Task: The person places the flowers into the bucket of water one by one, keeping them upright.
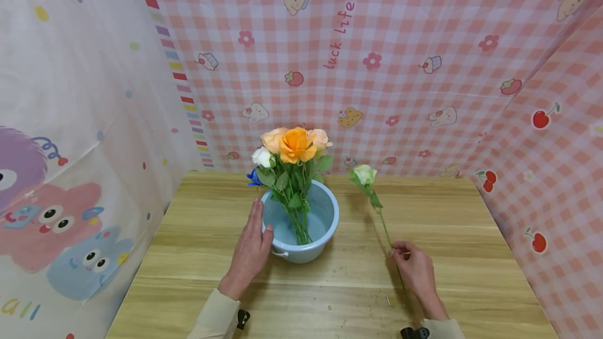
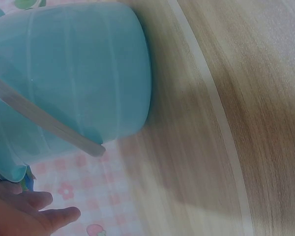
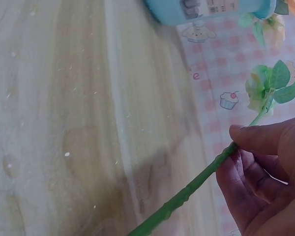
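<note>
A light blue bucket with a thin handle stands on the table, its wall filling much of the left wrist view. Stems of several artificial roses lean inside it, topped by an orange rose, a white rose, pale peach ones and a blue flower. My left hand rests against the bucket's left side with fingers fairly straight. To the right, my right hand pinches the green stem of a pale green-white rose between thumb and fingers. Its bloom points away from me.
The wooden table has small shiny bits, perhaps water drops, scattered right of the bucket. A pink checked cloth hangs behind the table. White printed fabric hangs at the left, and more checked cloth at the right.
</note>
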`<state>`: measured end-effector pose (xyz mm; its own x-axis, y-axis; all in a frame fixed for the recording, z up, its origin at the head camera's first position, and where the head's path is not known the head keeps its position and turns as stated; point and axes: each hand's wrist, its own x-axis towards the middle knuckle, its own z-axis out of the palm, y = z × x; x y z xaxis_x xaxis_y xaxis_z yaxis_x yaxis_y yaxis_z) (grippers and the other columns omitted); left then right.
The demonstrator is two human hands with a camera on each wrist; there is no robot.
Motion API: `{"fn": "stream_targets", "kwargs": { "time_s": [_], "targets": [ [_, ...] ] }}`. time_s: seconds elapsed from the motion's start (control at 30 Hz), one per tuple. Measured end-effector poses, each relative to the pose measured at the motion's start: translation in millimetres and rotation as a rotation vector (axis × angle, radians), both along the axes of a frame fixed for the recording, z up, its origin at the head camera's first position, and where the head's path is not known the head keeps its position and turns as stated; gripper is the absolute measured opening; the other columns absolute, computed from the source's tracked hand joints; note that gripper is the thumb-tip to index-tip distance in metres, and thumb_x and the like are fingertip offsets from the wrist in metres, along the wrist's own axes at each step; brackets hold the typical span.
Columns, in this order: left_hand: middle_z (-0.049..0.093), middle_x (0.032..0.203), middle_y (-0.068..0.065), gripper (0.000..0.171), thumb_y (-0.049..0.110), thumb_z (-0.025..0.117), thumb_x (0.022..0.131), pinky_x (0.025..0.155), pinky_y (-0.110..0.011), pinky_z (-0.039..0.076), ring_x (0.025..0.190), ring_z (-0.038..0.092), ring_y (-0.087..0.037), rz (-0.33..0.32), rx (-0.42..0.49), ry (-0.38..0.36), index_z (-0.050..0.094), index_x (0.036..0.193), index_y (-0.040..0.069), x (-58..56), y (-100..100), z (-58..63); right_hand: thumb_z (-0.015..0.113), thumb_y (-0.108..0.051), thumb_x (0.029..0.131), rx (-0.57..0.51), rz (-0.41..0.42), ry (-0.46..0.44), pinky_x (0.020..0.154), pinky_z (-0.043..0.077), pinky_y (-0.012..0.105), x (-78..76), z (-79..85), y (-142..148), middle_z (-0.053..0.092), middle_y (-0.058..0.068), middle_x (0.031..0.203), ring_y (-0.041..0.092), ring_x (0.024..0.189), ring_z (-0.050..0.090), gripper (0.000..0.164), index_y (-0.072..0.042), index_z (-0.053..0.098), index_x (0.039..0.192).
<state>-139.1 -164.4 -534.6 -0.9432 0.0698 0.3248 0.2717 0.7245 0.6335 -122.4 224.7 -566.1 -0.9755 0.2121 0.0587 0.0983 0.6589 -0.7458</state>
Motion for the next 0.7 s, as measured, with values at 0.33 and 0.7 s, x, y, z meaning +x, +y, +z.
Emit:
{"fn": "stream_targets", "kwargs": {
  "time_s": [0.33, 0.7],
  "targets": [
    [0.013, 0.172, -0.017, 0.064, 0.02, 0.043, 0.109, 0.122, -0.054, 0.026, 0.155, 0.022, -0.036, 0.001, 0.0, 0.001, 0.019, 0.163, -0.003, 0.0, 0.1, 0.1, 0.072, -0.007, 0.095, -0.132, 0.0, -0.034, 0.066, 0.053, 0.018, -0.1, 9.4, -1.3, 0.074, 0.013, 0.096, 0.015, 0.083, 0.067, 0.02, 0.005, 0.073, 0.111],
    [0.014, 0.172, -0.018, 0.063, 0.024, 0.041, 0.11, 0.121, -0.055, 0.027, 0.155, 0.023, -0.037, 0.0, -0.007, 0.004, 0.019, 0.163, -0.004, 0.3, -0.1, 0.2, 0.072, -0.01, 0.097, -0.327, -0.006, -0.069, 0.07, 0.057, 0.02, -0.4, 24.9, -3.6, 0.072, 0.014, 0.104, 0.005, 0.083, 0.065, 0.026, 0.006, 0.07, 0.118]
  ]
}}
